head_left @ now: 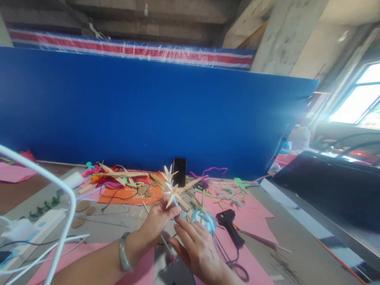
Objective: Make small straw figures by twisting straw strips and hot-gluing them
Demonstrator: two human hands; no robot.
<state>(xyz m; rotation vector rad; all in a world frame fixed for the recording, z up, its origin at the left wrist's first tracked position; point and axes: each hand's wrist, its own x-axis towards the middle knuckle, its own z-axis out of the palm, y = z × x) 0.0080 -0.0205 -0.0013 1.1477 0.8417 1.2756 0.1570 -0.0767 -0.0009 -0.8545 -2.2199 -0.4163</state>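
Note:
My left hand (158, 217) pinches a pale straw-coloured flower (173, 190) with pointed petals, held upright over the table. A second, similar bloom (169, 174) shows just above it; whether the two are joined I cannot tell. Close beside the left fingertips is my right hand (196, 243), its fingers stretched out and thumb apart, with nothing visible in its grasp. Behind the right hand lies a roll of light blue ribbon (204, 219). A thin stick (166, 244) with a pink tip shows between the hands.
A black glue gun (230, 227) lies at right on pink sheets (255, 215). A phone (179, 172) leans against the blue panel (154, 111). At left stand a white power strip (38, 233) and a white curved tube (69, 202). Wooden discs (82, 206) and coloured scraps (113, 174) lie about.

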